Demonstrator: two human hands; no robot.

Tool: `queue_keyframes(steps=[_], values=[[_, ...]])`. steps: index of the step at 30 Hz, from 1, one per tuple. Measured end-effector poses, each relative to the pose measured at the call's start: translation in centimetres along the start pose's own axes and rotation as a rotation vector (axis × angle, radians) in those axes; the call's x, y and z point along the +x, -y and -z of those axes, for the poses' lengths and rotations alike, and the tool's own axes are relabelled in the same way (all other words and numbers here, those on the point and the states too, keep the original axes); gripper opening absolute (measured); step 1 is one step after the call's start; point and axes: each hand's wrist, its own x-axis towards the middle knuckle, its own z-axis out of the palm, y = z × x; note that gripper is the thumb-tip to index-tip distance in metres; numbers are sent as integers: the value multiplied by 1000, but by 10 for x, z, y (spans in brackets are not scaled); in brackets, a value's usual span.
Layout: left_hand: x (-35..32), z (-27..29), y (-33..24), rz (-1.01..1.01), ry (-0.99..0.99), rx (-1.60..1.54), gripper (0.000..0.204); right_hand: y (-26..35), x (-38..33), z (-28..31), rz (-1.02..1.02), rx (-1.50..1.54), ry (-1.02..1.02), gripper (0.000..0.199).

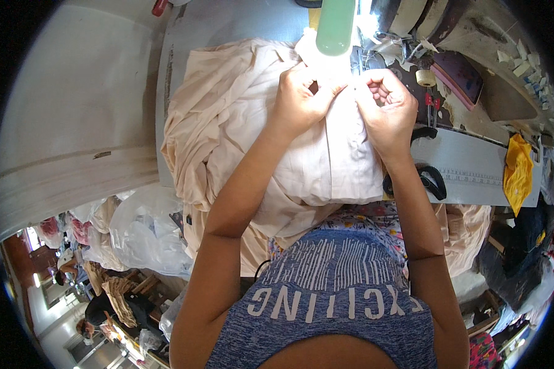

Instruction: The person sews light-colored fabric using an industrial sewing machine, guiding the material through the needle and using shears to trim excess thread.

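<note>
a bunched cream cloth (pixel 228 117) is heaped on the grey table (pixel 246 21), and its brightly lit upper part is pinched between the thumb and fingers of the left hand (pixel 301 101), just below a rounded green machine part (pixel 335 31). the same part is met by the curled right hand (pixel 393 107), though whether cloth is grasped there cannot be told through the glare. farther right, a black looped handle (pixel 436 183), a phone (pixel 461 77) and a yellow cloth (pixel 518 172) are seen.

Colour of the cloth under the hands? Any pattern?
The cloth is pale cream, with no pattern visible; see the head view.
</note>
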Motion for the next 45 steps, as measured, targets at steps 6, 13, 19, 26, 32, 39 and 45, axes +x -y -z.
queue_keyframes(steps=[6, 13, 19, 26, 32, 39, 45], values=[[1, 5, -1, 183, -1, -98, 12, -3, 3, 13, -100, 356, -109, 6], [2, 5, -3, 442, 22, -662, 15, 1, -2, 16, -314, 181, 129, 18], [4, 1, -10, 456, -15, -731, 17, -8, 15, 22, -646, 839, 332, 23], [2, 10, -1, 472, 42, -705, 17, -4, 18, 18, -606, 868, 279, 22], [2, 3, -5, 406, -20, -670, 15, -5, 17, 12, -475, 823, 260, 20], [4, 25, -2, 540, 414, -519, 18, -5, 16, 10, -430, 817, 176, 28], [2, 18, -12, 368, 393, -314, 23, -12, 14, 12, -319, 702, 138, 35]])
